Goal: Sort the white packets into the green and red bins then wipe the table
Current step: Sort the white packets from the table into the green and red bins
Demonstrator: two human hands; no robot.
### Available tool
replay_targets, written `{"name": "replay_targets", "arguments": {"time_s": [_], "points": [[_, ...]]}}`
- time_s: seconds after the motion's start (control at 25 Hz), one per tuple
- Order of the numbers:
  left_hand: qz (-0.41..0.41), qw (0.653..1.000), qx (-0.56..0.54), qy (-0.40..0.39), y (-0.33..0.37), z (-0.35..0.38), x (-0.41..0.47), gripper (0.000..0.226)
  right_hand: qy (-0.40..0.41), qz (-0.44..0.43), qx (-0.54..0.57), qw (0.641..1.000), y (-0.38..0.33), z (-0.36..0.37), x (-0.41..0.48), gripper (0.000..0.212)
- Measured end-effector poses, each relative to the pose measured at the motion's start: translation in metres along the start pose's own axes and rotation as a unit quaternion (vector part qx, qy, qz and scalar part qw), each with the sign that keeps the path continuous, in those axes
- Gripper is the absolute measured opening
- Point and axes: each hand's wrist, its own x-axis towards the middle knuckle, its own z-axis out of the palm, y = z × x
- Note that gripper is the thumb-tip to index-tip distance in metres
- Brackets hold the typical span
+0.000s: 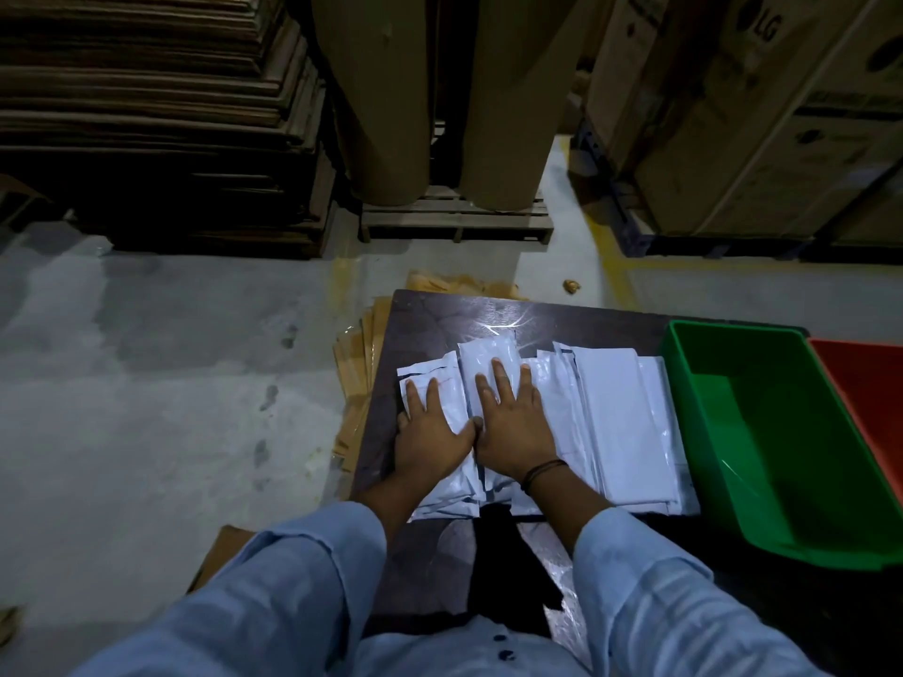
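1. Table: dark, glossy; not yet wiped, judged from the load on it.
2. Green bin, at the table's right: seen empty. Red bin beside it: only a corner shown, contents cannot be told.
3. White packets: flat, glossy, overlapped in a spread at mid-table; sorting judged barely begun.
4. Left hand and right hand: pressed flat on the packets, fingers extended, nothing gripped.
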Motion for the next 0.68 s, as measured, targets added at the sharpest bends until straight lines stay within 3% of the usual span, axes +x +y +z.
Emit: {"name": "replay_targets", "arguments": {"time_s": [0.24, 0.48, 0.68], "points": [[0.019, 1.000, 0.006, 0.000, 0.000, -0.001, -0.006, 0.088, -0.019, 0.003, 0.010, 1.000, 0.001, -0.006, -0.004, 0.090], [0.064, 0.997, 0.050, 0.020, 0.009, -0.012, -0.016, 0.079, 0.086, -0.015, 0.056, 0.995, 0.006, -0.030, -0.021, 0.085], [0.095, 0.995, 0.017, 0.018, 0.023, -0.017, -0.022, 0.077, 0.123, 0.021, 0.130, 0.984, 0.024, -0.047, -0.036, 0.080]]}}
